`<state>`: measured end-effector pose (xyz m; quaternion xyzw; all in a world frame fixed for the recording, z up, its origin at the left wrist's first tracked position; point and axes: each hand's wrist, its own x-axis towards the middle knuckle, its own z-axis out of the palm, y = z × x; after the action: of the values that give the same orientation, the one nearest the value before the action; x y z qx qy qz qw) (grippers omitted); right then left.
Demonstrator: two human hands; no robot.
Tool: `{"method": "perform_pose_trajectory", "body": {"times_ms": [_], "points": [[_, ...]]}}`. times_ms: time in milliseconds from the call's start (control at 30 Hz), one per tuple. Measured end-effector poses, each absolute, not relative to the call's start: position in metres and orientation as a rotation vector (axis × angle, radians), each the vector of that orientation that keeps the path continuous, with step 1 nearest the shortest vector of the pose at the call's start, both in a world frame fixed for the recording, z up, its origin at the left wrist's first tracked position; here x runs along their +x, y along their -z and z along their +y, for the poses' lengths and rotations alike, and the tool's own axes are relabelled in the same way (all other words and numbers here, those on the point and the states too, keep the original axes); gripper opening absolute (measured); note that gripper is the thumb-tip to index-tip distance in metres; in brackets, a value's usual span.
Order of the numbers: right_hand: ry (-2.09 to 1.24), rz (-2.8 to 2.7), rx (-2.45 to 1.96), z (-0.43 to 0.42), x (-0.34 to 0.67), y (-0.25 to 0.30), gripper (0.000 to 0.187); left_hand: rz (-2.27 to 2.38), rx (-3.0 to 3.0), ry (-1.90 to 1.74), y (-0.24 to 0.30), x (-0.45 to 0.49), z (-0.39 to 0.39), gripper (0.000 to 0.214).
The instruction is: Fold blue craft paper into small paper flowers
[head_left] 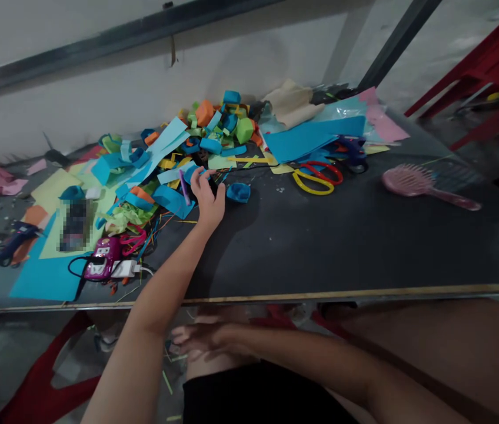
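My left hand (208, 199) reaches over the table at the edge of a heap of coloured paper pieces. Its fingers are apart and partly bent, close to a blue paper piece (191, 173); a small dark thing shows beside the thumb, too unclear to name. A purple stick (185, 187) lies just left of the fingers. To the right of the thumb sits a small folded blue paper shape (238, 192). Below the table edge, my right hand (203, 340) rests over my leg, fingers loosely stretched, with nothing visible in them.
Yellow- and red-handled scissors (319, 178), a blue glue gun (352, 153) and a pink hairbrush (426, 185) lie to the right. Another glue gun (16, 240), a purple power strip (103, 258) and blue sheets (46, 274) are at left. A red chair (479, 70) stands beyond.
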<state>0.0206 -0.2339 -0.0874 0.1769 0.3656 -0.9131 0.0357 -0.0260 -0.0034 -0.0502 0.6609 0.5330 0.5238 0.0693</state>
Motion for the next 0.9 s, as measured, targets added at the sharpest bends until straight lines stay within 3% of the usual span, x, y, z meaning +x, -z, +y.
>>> {"method": "perform_pose_trajectory", "body": {"times_ms": [67, 200, 233, 333, 367, 433, 533, 600, 700, 800, 900], "points": [[2.631, 1.275, 0.511, -0.221, 0.051, 0.072, 0.016, 1.517, 2.052, -1.505, 0.047, -0.025, -0.003, 0.024], [2.195, 1.768, 0.114, -0.172, 0.112, 0.008, 0.015, 1.196, 2.407, -1.172, 0.037, -0.024, -0.008, 0.026], [2.126, 1.929, 0.076, -0.153, 0.127, -0.009, 0.022, 1.144, 2.483, -1.054, 0.035, -0.025, -0.01, 0.029], [2.032, 2.573, 0.618, -0.09, 0.164, -0.034, 0.031, 1.069, 2.594, -0.788, 0.034, -0.028, -0.01, 0.048], [1.892, 2.887, 0.97, -0.069, 0.173, -0.032, 0.031, 1.043, 2.611, -0.764, 0.035, -0.03, -0.009, 0.056], [1.296, 3.331, 1.455, -0.035, 0.185, -0.015, 0.041, 1.021, 2.644, -0.81, 0.036, -0.033, -0.005, 0.062], [0.782, 3.518, 1.42, -0.002, 0.191, 0.019, 0.04, 1.056, 2.705, -0.902, 0.036, -0.036, -0.001, 0.028], [0.726, 3.56, 1.442, 0.011, 0.189, 0.035, 0.05, 1.108, 2.738, -0.946, 0.034, -0.036, -0.002, 0.012], [0.911, 3.531, 1.523, 0.024, 0.183, 0.046, 0.066, 1.193, 2.773, -1.028, 0.03, -0.034, -0.006, 0.009], [1.191, 3.436, 1.516, 0.031, 0.178, 0.048, 0.07, 1.217, 2.796, -1.13, 0.027, -0.032, -0.009, 0.006], [1.208, 3.454, 1.547, 0.028, 0.177, 0.048, 0.075, 1.215, 2.79, -1.169, 0.027, -0.031, -0.01, 0.008]]}}
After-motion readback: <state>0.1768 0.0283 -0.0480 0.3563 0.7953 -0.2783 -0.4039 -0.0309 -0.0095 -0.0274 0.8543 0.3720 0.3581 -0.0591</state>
